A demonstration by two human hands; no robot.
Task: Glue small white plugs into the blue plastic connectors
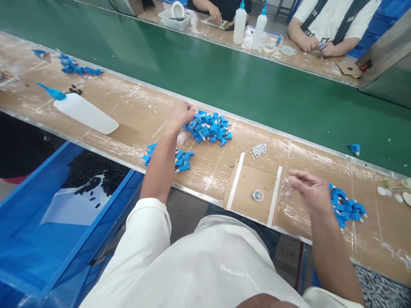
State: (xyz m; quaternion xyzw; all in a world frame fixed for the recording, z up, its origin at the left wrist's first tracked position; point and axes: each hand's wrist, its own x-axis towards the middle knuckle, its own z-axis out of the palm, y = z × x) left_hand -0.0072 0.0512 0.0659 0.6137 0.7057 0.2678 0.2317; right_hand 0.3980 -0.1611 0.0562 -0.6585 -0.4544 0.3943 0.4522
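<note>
My left hand (182, 114) is at the left edge of a pile of small blue plastic parts (210, 127), its fingers curled closed; what they hold, if anything, is hidden. Under my left forearm lies a second group of blue parts (183, 161). My right hand (307, 188) pinches a thin stick-like tool (287, 185), just right of a cardboard pad (248, 184) with two white tape strips. On the pad sits a small round clear dish (257, 195). Beyond the pad is a heap of tiny pale grey pieces (258, 150). More blue parts (346, 206) lie right of my right hand.
A white squeeze bottle (88, 113) with a blue nozzle lies on the left. Below it stands a blue bin (64, 252) with black pieces. A green conveyor belt (199, 68) runs past the bench; across it two people work beside upright bottles (240, 25).
</note>
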